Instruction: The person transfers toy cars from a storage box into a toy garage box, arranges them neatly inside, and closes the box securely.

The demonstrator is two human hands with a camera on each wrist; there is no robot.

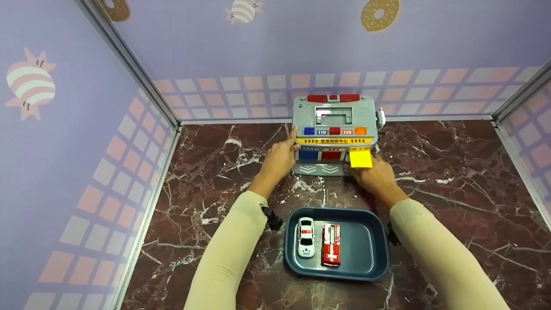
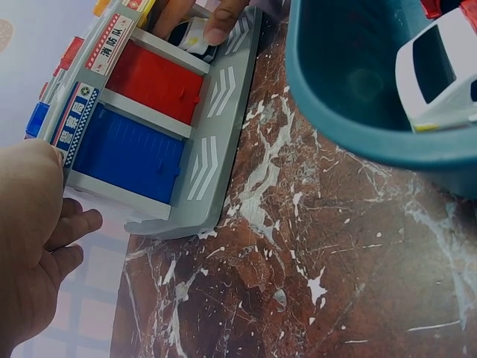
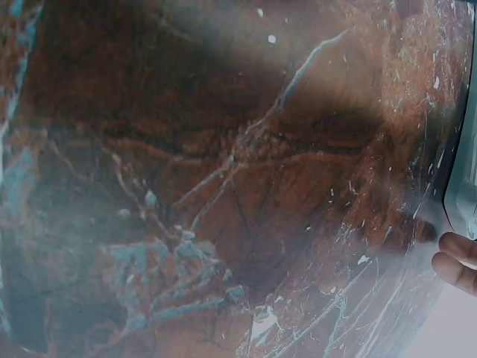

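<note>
A grey toy emergency station (image 1: 308,116) stands by the back wall with blue door (image 1: 308,155), red door (image 1: 331,156) and a yellow door (image 1: 360,159) swung up. My left hand (image 1: 279,160) touches its left side, index finger laid along the roof edge; in the left wrist view the lower fingers (image 2: 71,224) bend loosely beside the wall. My right hand (image 1: 379,175) is at the yellow door's bay, partly hidden beneath the flap. There its thumb and finger pinch a small white toy car (image 2: 195,39) at the opening. The right wrist view shows only two fingertips (image 3: 458,261).
Nearer me sits a dark teal tray (image 1: 335,275) between the forearms. A white police car (image 1: 306,239) and a red fire truck (image 1: 331,245) lie inside it. Patterned panels (image 1: 267,51) enclose the marbled table (image 1: 206,206) at the back and sides.
</note>
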